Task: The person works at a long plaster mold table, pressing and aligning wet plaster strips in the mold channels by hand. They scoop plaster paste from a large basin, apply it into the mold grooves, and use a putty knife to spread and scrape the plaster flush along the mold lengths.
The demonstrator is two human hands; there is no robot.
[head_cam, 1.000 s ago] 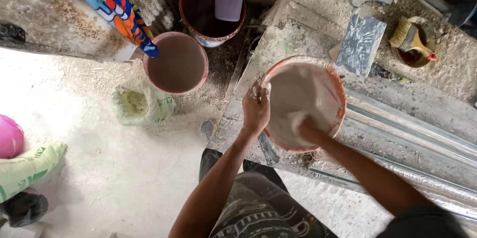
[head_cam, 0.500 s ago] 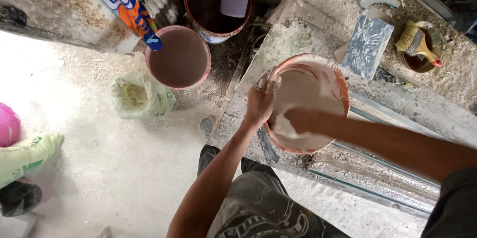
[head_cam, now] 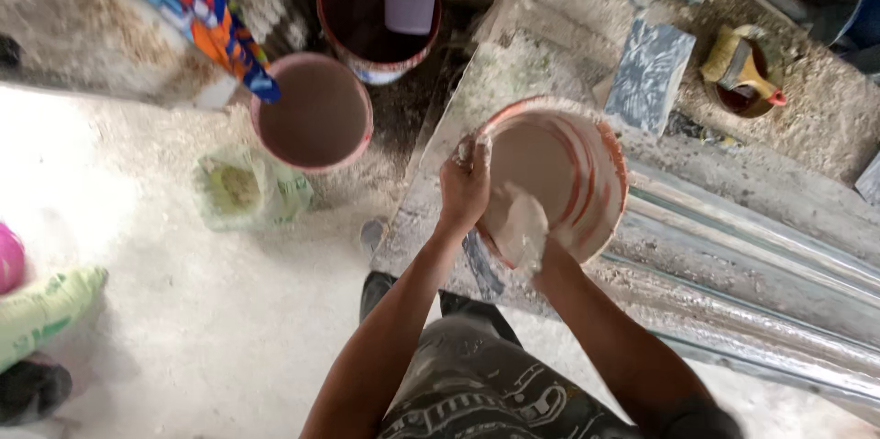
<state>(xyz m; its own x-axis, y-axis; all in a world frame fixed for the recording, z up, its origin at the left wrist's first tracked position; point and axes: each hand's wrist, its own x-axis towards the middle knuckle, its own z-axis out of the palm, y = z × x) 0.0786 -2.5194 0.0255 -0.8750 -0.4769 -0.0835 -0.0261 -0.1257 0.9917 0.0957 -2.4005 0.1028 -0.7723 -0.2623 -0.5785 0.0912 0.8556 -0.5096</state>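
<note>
Keep your left hand [head_cam: 465, 190] clamped on the near rim of the tilted bowl [head_cam: 559, 173] while your right hand [head_cam: 524, 230], seemingly coated in white paste, scrapes inside it.

Under the left hand [head_cam: 465, 187], the matt clay bowl [head_cam: 559, 173] is showing pale slip streaked over terracotta, resting on a rough, dusty stone tabletop [head_cam: 513, 63].

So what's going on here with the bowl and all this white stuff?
A person stands at a dusty workbench, working on a round bowl with orange streaks, coated in white paste. The left hand grips the bowl's near rim, while the right hand, covered in white, presses inside it. Two buckets sit on the floor beside the bench, and a brush rests in a small pot further back.
</note>
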